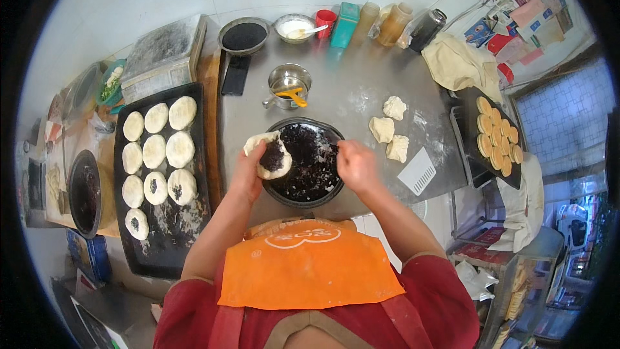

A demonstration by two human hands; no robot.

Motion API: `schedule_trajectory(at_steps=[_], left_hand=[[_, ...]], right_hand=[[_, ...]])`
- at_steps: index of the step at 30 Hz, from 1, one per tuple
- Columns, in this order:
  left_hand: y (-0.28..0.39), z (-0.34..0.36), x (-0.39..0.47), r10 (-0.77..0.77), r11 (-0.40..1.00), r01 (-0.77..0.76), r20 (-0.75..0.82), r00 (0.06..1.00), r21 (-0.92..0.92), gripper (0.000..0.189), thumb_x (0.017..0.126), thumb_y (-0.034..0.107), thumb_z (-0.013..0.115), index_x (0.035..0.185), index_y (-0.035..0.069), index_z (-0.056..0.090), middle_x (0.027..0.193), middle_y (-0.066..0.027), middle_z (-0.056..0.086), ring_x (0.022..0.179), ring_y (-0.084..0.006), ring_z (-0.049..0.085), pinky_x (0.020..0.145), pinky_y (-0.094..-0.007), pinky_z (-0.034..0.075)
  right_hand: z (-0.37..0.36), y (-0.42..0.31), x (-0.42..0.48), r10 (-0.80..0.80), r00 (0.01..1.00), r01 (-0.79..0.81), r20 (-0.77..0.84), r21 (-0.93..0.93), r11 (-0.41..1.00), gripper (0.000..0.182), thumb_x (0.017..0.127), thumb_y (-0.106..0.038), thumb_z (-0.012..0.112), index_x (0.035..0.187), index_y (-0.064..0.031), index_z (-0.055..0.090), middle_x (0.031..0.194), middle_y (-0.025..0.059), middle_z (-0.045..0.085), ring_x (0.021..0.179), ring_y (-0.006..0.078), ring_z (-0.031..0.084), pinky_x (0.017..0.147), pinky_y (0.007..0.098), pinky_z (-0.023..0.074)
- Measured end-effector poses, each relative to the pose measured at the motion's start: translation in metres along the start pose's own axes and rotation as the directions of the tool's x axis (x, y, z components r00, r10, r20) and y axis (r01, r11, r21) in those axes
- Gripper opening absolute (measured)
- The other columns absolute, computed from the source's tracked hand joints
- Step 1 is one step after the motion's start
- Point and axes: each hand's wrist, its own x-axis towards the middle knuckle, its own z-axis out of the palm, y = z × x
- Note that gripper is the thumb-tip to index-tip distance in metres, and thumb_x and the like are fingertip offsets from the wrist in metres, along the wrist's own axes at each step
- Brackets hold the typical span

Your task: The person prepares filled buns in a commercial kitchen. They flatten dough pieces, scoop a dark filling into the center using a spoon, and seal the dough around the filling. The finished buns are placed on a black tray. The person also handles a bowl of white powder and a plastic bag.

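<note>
My left hand (248,173) holds a flattened piece of dough (282,168) with dark filling spread over its middle. The dough is over the left rim of a round black pan (302,202), which holds more of the crumbly dark filling (307,162). At the pan's right rim my right hand (357,167) has its fingers curled; whether something is in them cannot be made out. Several lumps of dough (382,129) lie to the right on the metal table, beside a white slotted scraper (417,170).
At left, a black baking tray (164,242) carries several round filled dough cakes (154,149). A metal pot (289,77) with a yellow-handled tool, a phone (236,75), bowls and jars stand beyond the pan. A tray of browned cakes (496,138) is at far right.
</note>
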Motion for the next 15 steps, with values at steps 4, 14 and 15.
schedule_trajectory(at_steps=[4,14,15], left_hand=[[0.001,-0.008,0.003,0.020,0.995,-0.020,-0.002,1.000,-0.095,0.029,0.095,0.016,0.055,0.121,0.003,0.052,0.116,-0.0098,0.062,0.104,-0.0208,0.062,0.088,-0.0366,0.053],[0.008,-0.029,-0.008,-0.027,0.990,0.016,-0.077,0.997,-0.138,0.032,0.096,0.019,0.054,0.123,0.003,0.051,0.117,-0.0083,0.061,0.106,-0.0197,0.061,0.089,-0.0360,0.052],[0.007,-0.029,-0.007,-0.015,0.992,0.006,-0.078,0.997,-0.124,0.032,0.096,0.020,0.054,0.123,0.004,0.052,0.116,-0.0083,0.061,0.105,-0.0209,0.061,0.089,-0.0377,0.052]], right_hand=[[0.037,0.008,0.007,0.178,0.983,-0.171,-0.040,0.144,0.975,0.015,0.080,-0.004,0.059,0.091,0.0028,0.066,0.074,0.0162,0.065,0.063,0.0265,0.064,0.060,0.0361,0.0507],[0.039,-0.012,0.006,0.538,0.691,-0.657,0.482,0.729,0.192,0.013,0.084,-0.004,0.061,0.093,0.0043,0.065,0.073,0.0106,0.064,0.058,0.0160,0.061,0.052,0.0263,0.0510],[0.035,-0.019,0.006,0.524,0.707,-0.635,0.476,0.754,0.171,0.013,0.084,-0.003,0.061,0.094,0.0044,0.065,0.073,0.0105,0.064,0.059,0.0158,0.061,0.053,0.0263,0.0514]])
